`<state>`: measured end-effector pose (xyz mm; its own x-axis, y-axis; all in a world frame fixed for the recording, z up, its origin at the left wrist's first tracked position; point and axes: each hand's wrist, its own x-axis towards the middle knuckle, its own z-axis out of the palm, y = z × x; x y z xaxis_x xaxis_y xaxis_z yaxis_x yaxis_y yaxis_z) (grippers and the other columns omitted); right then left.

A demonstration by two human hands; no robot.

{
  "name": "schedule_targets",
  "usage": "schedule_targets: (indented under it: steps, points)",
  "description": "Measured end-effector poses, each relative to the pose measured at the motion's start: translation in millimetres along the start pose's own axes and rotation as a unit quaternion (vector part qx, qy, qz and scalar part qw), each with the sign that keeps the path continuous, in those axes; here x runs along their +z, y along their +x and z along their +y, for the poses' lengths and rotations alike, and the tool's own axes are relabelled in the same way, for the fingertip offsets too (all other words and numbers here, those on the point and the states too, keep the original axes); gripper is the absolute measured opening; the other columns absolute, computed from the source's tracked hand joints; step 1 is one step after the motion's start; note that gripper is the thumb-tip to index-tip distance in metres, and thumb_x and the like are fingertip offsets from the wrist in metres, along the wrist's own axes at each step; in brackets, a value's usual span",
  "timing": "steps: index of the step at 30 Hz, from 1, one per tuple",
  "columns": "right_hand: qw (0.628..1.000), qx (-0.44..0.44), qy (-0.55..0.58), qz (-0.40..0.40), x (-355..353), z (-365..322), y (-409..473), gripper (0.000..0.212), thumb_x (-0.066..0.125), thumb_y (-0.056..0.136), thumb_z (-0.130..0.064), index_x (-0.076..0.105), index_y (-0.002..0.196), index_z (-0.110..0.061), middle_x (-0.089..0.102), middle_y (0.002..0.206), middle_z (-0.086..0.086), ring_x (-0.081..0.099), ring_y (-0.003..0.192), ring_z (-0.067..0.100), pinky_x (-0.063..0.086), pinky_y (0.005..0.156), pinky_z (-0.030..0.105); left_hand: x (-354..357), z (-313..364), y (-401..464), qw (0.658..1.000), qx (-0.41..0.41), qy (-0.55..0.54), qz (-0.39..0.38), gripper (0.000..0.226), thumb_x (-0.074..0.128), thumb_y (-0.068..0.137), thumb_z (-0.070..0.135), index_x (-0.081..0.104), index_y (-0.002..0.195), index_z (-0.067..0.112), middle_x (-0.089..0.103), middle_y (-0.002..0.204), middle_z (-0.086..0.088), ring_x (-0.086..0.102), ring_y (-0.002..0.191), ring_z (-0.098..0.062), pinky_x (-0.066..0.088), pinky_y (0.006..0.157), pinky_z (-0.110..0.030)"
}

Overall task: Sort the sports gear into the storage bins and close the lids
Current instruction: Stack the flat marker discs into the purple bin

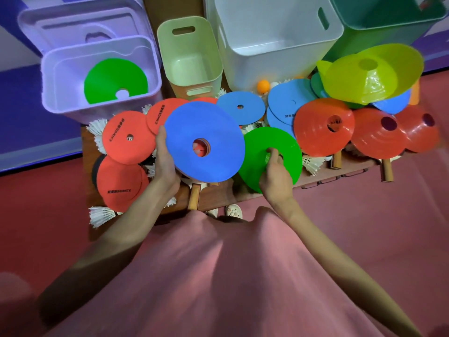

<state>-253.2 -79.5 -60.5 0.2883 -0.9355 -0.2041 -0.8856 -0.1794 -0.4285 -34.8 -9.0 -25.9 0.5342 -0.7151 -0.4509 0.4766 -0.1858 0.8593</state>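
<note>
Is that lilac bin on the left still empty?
No. The lilac bin is open, with one green disc lying inside.

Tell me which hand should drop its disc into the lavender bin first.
Probably left. The left hand holds the blue disc on the lavender bin's side; the right hand with the green disc sits farther away.

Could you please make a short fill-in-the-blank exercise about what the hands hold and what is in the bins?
1. The left hand holds a flat disc whose colour is ____.
2. The right hand pinches a flat disc whose colour is ____.
3. The lavender bin already contains one ____ disc.
4. The yellow cones are stacked at the table's ____ side.

Missing words: blue; green; green; right
</note>
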Motion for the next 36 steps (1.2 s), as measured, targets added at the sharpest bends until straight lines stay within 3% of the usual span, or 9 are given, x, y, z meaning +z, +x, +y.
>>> schedule_targets:
  steps: [4, 8, 16, 21, 23, 27, 31, 33, 36]
  points:
    - [0.992, -0.001, 0.041, 0.117, -28.7, -4.4, 0.2, 0.054, 0.061, 0.085, -0.023, 0.04, 0.131, -0.006, 0.042, 0.127, 0.016, 0.052, 0.106, 0.035, 0.041, 0.062, 0.033, 5.1, 2.0, 3.9, 1.0, 0.015, -0.017, -0.007, 0.056, 0.031, 0.096, 0.056, 0.055, 0.132, 0.021, 0.061, 0.131, -0.001, 0.058, 0.12, -0.022, 0.044, 0.103, -0.048]
    - [0.981, 0.024, 0.112, 0.153, -59.2, -14.2, 9.2, 0.093, 0.074, 0.059, -0.065, 0.04, 0.129, -0.014, 0.046, 0.122, 0.007, 0.054, 0.107, 0.028, 0.051, 0.075, 0.039, 15.4, 4.0, 5.4, 1.0, 0.01, -0.02, 0.005, 0.054, 0.026, 0.099, 0.055, 0.057, 0.13, 0.023, 0.065, 0.126, 0.003, 0.062, 0.114, -0.017, 0.049, 0.098, -0.041]
    - [0.897, -0.042, 0.409, 0.163, -89.1, -26.7, 24.6, 0.04, 0.049, 0.076, -0.052, 0.057, 0.096, -0.018, 0.056, 0.078, -0.005, 0.049, 0.071, 0.004, 0.039, 0.067, 0.026, 29.5, 3.9, 10.2, 0.999, 0.004, 0.002, 0.038, 0.052, 0.031, 0.097, 0.058, 0.061, 0.125, 0.026, 0.068, 0.12, 0.005, 0.065, 0.109, -0.017, 0.051, 0.097, -0.045]
    - [0.799, 0.033, 0.599, 0.024, -85.1, -26.0, 30.3, 0.038, 0.037, 0.087, -0.049, 0.065, 0.099, -0.025, 0.069, 0.103, -0.005, 0.06, 0.099, 0.012, 0.044, 0.091, 0.034, 37.5, 0.5, 12.8, 0.999, -0.03, 0.001, 0.036, 0.05, 0.032, 0.096, 0.058, 0.062, 0.123, 0.028, 0.069, 0.118, 0.004, 0.065, 0.108, -0.018, 0.048, 0.1, -0.047]
    - [0.802, 0.077, 0.592, -0.002, -81.3, -24.6, 31.1, 0.036, 0.033, 0.095, -0.044, 0.063, 0.089, -0.026, 0.069, 0.088, -0.009, 0.06, 0.085, 0.01, 0.045, 0.081, 0.031, 43.8, -2.9, 11.8, 0.999, -0.036, 0.011, 0.011, 0.048, 0.029, 0.099, 0.055, 0.063, 0.118, 0.029, 0.069, 0.118, 0.003, 0.064, 0.11, -0.018, 0.048, 0.099, -0.042]
    - [0.912, 0.007, 0.406, 0.051, -66.6, -11.5, 34.6, 0.042, 0.043, 0.098, -0.026, 0.034, 0.058, -0.021, 0.036, 0.057, -0.002, 0.032, 0.056, 0.005, 0.025, 0.055, 0.024, 59.8, -7.7, 7.1, 0.997, -0.077, -0.007, -0.006, 0.051, 0.029, 0.099, 0.054, 0.067, 0.113, 0.023, 0.069, 0.115, -0.006, 0.063, 0.11, -0.027, 0.051, 0.092, -0.042]
    - [0.946, -0.029, 0.286, 0.153, -53.7, 13.5, 38.1, 0.016, 0.055, 0.095, -0.02, 0.066, 0.09, -0.009, 0.047, 0.1, 0.003, 0.047, 0.092, 0.009, 0.038, 0.073, 0.011, 72.0, -15.2, 6.5, 0.992, -0.114, -0.029, -0.049, 0.053, 0.025, 0.1, 0.053, 0.064, 0.113, 0.021, 0.074, 0.098, -0.003, 0.071, 0.088, -0.019, 0.059, 0.075, -0.034]
    - [0.942, -0.014, 0.289, 0.172, -51.3, 22.7, 41.2, 0.018, 0.057, 0.094, -0.02, 0.063, 0.101, -0.005, 0.045, 0.105, 0.004, 0.048, 0.088, 0.009, 0.038, 0.071, 0.009, 80.0, -18.0, 7.0, 0.989, -0.126, -0.04, -0.064, 0.053, 0.024, 0.1, 0.053, 0.064, 0.109, 0.02, 0.075, 0.09, -0.004, 0.071, 0.076, -0.018, 0.06, 0.064, -0.032]
    - [0.936, -0.006, 0.296, 0.19, -52.0, 32.7, 44.1, 0.019, 0.056, 0.095, -0.02, 0.057, 0.104, -0.004, 0.05, 0.104, 0.007, 0.047, 0.078, 0.003, 0.035, 0.07, 0.01, 94.3, -16.9, 4.7, 0.988, -0.136, -0.045, -0.066, 0.056, 0.027, 0.098, 0.056, 0.065, 0.109, 0.017, 0.074, 0.098, -0.011, 0.068, 0.083, -0.027, 0.056, 0.08, -0.044]
